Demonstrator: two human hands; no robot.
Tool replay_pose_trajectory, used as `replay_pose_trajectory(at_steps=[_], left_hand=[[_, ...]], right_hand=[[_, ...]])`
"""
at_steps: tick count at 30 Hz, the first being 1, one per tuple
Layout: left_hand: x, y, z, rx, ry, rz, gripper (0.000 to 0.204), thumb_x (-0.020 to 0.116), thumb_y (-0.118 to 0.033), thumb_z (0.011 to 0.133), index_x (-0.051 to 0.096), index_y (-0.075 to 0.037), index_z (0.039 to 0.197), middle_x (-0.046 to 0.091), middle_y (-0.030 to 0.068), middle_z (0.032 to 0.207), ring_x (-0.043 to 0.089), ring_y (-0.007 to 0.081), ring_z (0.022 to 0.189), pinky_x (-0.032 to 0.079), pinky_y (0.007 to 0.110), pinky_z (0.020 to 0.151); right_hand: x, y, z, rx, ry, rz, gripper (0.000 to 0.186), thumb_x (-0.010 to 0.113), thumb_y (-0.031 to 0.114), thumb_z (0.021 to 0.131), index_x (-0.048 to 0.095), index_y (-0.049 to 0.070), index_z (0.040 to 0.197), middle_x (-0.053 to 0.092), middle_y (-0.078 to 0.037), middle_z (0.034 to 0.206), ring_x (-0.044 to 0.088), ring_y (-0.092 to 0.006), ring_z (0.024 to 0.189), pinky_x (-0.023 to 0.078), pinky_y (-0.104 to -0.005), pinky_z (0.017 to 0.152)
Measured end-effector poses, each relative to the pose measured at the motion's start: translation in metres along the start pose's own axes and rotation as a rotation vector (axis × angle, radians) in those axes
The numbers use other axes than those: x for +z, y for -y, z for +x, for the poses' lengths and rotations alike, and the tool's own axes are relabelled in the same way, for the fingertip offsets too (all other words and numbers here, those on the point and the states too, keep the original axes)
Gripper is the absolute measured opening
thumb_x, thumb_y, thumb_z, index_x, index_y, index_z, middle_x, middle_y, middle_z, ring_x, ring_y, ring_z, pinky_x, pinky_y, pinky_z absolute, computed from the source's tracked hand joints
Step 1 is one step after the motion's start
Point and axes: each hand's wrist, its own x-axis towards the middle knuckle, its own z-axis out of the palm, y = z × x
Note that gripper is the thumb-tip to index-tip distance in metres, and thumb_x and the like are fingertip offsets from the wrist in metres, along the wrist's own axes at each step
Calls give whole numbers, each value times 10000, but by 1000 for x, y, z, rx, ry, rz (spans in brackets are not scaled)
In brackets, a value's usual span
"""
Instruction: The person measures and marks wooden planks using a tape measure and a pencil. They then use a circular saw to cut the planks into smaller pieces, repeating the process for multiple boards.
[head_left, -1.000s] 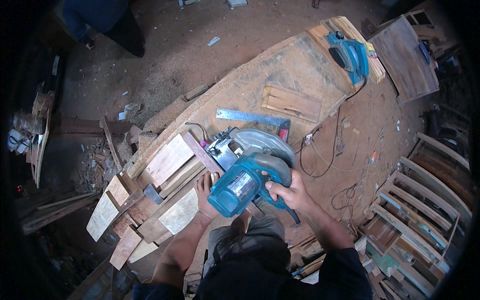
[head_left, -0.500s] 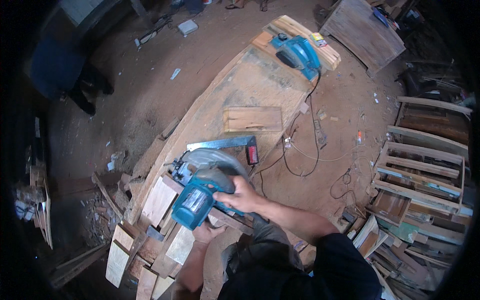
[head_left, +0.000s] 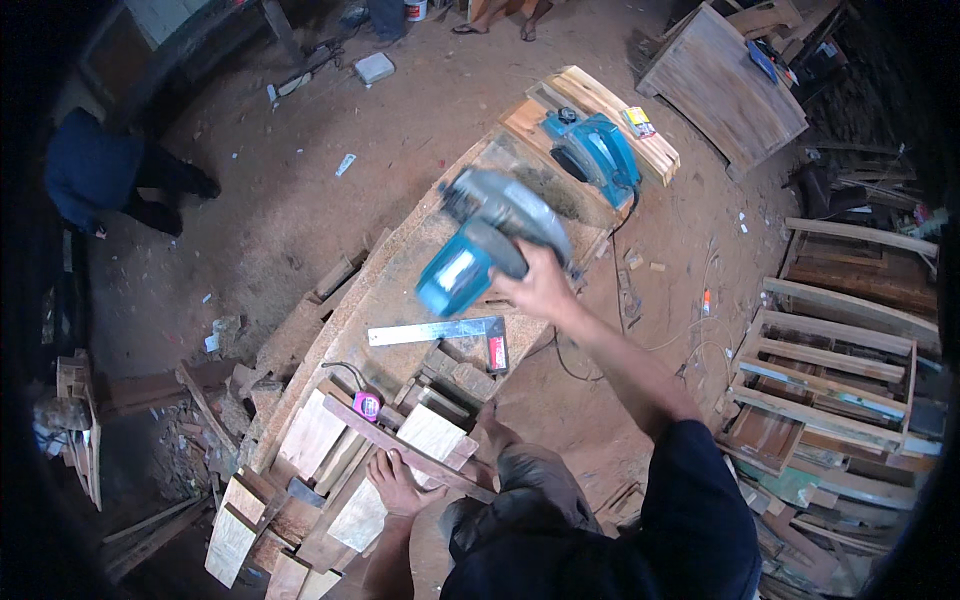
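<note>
So the right hand [head_left: 540, 285] has its fingers clamped round the handle of a teal circular saw [head_left: 455, 272], which juts out left and beyond them, over the tabletop [head_left: 400, 290]; the pale label on its motor is smeared by blur, so no readable lettering; most of the grip is hidden by the hand, and the blade is hard to pick out.

The left hand [head_left: 402, 485] has its fingers slightly apart, thumb out, over a pale board [head_left: 362, 510]; can't tell if the tips touch the wooden strip [head_left: 425, 458] just beyond them; its near end is cut off from view by clothing.

Past the left fingers sits a pink tape measure [head_left: 367, 405], its markings too small; nearer the right fingers, a metal square [head_left: 440, 331] has pale print on its red handle, illegible here; past them, a yellow-and-red packet [head_left: 637, 121] has tiny print.
</note>
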Motion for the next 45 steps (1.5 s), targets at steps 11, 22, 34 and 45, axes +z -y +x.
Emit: replay_pose_trajectory(at_steps=[11,22,34,45], left_hand=[[-3,10,-4,-71,74,3,1324,715,-908,559,367,37,1418,424,323,1386,407,524,1273,275,711,1064],[9,2,-3,-63,101,-12,1352,703,-928,552,383,85,1388,402,328,1381,390,559,1288,283,718,1079],[-10,4,3,-93,47,-72,1210,730,-854,584,479,19,1384,436,310,1409,418,513,1298,281,693,1073],[-57,15,3,-106,87,-248,1135,645,-827,725,422,-90,1559,326,280,1583,357,508,1402,235,649,1171]], right_hand=[[34,-63,26,-267,-288,-495,450,779,212,853,664,8,1237,674,-214,1106,651,-377,1028,516,-468,891],[162,-91,-169,283,500,-166,333,703,336,946,710,68,1143,735,-212,950,720,-403,873,576,-465,795],[76,-76,-271,1025,491,49,386,651,369,1021,691,26,1193,712,-71,1096,638,-168,1056,506,-316,916],[158,-34,-327,521,446,29,265,601,244,1058,693,10,1141,699,-56,883,630,-129,777,538,-314,717]])
